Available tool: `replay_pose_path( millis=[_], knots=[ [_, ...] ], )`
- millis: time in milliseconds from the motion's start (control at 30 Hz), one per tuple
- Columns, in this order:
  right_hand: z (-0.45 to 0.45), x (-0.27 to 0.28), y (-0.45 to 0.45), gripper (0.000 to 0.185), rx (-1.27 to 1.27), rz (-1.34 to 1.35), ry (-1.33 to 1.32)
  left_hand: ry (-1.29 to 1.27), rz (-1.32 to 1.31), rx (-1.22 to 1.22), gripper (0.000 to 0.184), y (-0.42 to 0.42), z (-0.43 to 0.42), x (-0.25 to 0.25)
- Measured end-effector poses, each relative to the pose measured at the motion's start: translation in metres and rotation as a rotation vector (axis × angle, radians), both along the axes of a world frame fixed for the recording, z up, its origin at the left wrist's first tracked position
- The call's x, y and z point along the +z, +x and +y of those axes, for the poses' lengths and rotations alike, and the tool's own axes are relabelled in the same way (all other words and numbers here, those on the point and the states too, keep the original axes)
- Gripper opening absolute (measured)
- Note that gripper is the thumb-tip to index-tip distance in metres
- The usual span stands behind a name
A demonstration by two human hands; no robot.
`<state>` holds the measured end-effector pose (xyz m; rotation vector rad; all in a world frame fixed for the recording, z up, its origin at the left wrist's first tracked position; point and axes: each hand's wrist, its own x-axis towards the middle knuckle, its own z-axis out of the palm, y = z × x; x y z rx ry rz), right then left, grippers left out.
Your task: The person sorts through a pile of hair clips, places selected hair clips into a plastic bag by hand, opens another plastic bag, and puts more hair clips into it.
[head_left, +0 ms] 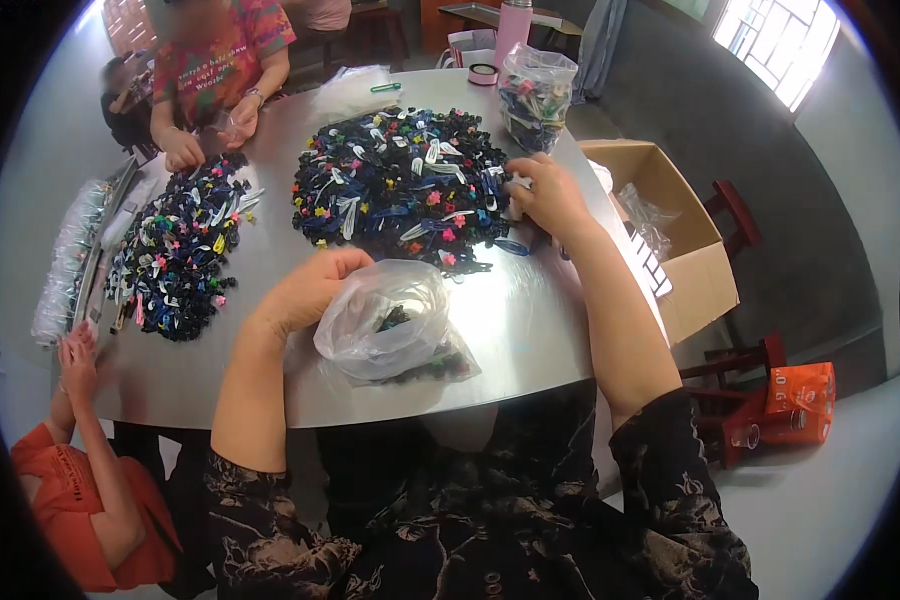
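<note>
My left hand [315, 288] is closed on the rim of a clear plastic bag [375, 335], which sits on the table near me with its mouth spread. Dark and coloured small pieces show inside the bag. At the right edge of a large pile of hair clips [400, 185], my right hand [550, 198] has its fingers curled together. Something whitish shows at those fingertips, too small to name. The pile mixes small black claw clips, silver and navy snap clips and bright flower-shaped pieces.
A filled plastic bag [536, 100], a tape roll [483, 74] and a pink bottle [513, 30] stand at the back right. Beside the table is an open cardboard box [695, 270]. Two co-workers are by a second clip pile [175, 250] and stacked plastic packets [70, 260] at left.
</note>
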<state>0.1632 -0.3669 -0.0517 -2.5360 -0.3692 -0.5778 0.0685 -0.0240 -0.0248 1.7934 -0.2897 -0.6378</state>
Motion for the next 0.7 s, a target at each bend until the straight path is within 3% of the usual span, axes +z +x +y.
replay_pose_path(
  millis=[133,200,433,500,600,700],
  knots=[
    [-0.002,-0.009,0.009,0.020,0.062,0.035,0.045,-0.022,0.016,0.003,0.020,0.002,0.001,-0.004],
    [-0.012,-0.010,0.013,0.022,-0.045,0.062,-0.057,0.015,-0.030,-0.006,0.021,0.002,0.001,-0.004],
    [-0.037,-0.011,0.011,0.019,-0.115,0.095,-0.030,-0.054,0.016,0.025,0.021,0.001,0.001,-0.007],
    [-0.040,-0.010,0.012,0.017,-0.061,0.158,0.187,-0.055,0.037,0.024,0.021,0.001,0.001,-0.005],
    [-0.039,-0.007,0.010,0.019,-0.072,0.215,0.285,-0.012,0.006,0.005,0.021,0.001,0.001,-0.001],
    [-0.034,-0.005,0.008,0.016,-0.166,0.095,0.222,-0.030,0.018,-0.010,0.021,0.003,0.003,-0.005]
  ],
)
